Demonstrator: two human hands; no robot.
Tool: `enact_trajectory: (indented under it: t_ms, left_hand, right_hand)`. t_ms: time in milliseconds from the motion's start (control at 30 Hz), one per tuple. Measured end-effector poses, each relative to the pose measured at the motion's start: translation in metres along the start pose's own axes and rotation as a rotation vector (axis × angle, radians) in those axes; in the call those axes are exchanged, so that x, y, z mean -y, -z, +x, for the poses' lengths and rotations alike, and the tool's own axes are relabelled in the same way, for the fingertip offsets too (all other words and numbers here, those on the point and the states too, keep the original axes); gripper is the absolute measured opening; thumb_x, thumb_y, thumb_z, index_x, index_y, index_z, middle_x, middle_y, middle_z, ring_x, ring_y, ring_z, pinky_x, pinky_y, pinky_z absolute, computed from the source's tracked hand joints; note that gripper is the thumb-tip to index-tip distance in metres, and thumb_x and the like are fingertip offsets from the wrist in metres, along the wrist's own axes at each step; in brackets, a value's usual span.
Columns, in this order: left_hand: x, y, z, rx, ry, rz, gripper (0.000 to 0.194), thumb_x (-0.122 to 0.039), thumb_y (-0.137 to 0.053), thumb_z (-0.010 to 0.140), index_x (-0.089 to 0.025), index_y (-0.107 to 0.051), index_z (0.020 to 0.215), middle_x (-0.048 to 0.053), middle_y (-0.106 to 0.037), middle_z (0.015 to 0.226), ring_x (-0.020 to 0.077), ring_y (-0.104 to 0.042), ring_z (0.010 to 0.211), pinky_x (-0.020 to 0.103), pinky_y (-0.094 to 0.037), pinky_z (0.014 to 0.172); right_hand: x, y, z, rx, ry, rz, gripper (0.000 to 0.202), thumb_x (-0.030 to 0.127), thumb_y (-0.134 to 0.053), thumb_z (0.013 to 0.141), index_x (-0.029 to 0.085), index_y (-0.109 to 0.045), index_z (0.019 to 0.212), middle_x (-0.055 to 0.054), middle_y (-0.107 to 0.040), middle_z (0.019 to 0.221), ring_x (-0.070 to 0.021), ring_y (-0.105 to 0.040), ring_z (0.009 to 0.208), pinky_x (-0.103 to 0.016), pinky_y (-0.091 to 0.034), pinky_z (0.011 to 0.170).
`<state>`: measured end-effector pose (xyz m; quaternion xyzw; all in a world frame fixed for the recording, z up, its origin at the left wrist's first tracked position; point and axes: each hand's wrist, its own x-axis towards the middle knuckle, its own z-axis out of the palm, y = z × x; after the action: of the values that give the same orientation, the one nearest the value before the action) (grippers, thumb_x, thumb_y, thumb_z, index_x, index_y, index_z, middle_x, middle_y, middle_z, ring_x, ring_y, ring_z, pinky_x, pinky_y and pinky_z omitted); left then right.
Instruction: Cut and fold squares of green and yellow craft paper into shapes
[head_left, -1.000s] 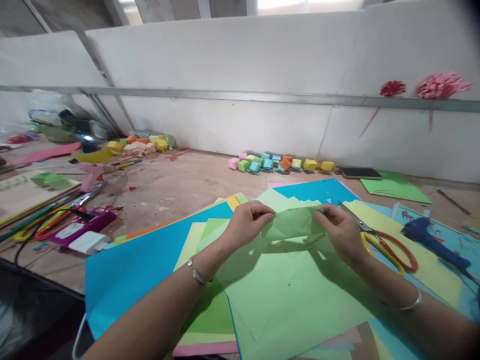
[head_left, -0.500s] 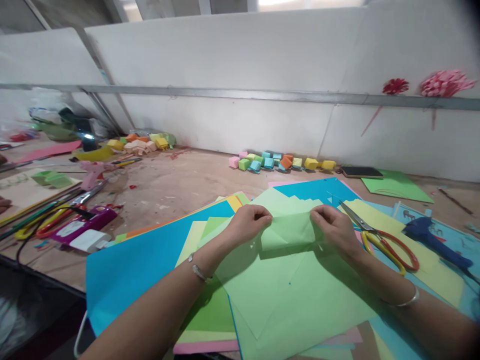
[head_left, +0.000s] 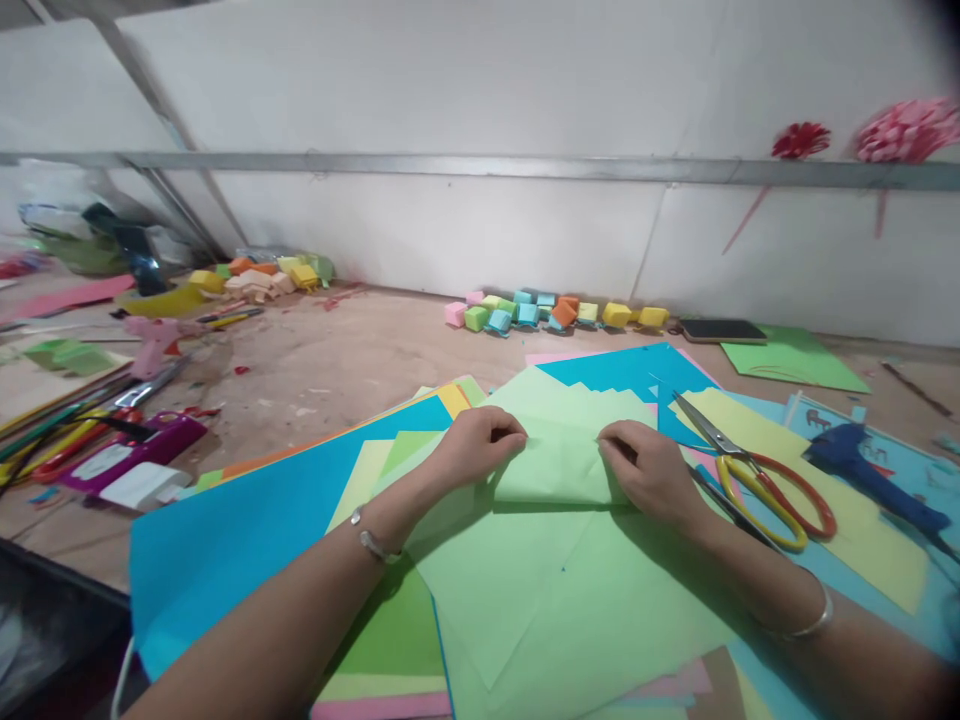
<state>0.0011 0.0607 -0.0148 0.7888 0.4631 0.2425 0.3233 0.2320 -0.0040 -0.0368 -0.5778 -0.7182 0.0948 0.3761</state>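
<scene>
A folded strip of pale green paper lies over larger pale green sheets, its lower edge casting a thin shadow. At its left end my left hand pinches the paper between thumb and fingers. The opposite end is pinched by my right hand. Just right of that hand rest scissors with one red and one yellow handle loop. Another dark-bladed tool is partly hidden under them and my right wrist.
Blue card spreads to the left. A blue glue gun lies right. Small folded paper cubes line the wall near a phone. A pink glue gun, a purple device and a white plug sit left.
Both hands have come slightly lower and closer together, and the folded strip now lies flatter on the sheets. The camera view has shifted a little to the right and down.
</scene>
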Motion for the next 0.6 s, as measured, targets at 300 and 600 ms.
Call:
enact_trajectory:
  t_ms: [300,600]
  left_hand:
    - [0.0037,0.0019,0.0013,0.06,0.033,-0.008,0.019,-0.029,-0.055,0.073,-0.016,-0.069,0.07,0.003,-0.068,0.07,0.0148,-0.056,0.063,0.024,-0.04,0.057]
    - [-0.0005,0.0046,-0.0017,0.208,0.174,0.05,0.012,-0.025,-0.06,0.068,-0.016,-0.068,0.068,-0.001,-0.062,0.061,0.0131,-0.054,0.059,0.023,-0.035,0.053]
  right_hand:
    - [0.001,-0.0002,-0.0009,0.047,-0.072,-0.005,0.017,0.022,-0.045,0.084,0.02,-0.06,0.077,-0.004,-0.063,0.07,-0.0174,-0.055,0.064,-0.029,-0.039,0.06]
    - [-0.0035,-0.0078,-0.0012,0.117,0.003,-0.222,0.015,0.016,-0.045,0.081,0.019,-0.055,0.07,-0.003,-0.058,0.068,-0.0158,-0.048,0.064,-0.027,-0.03,0.056]
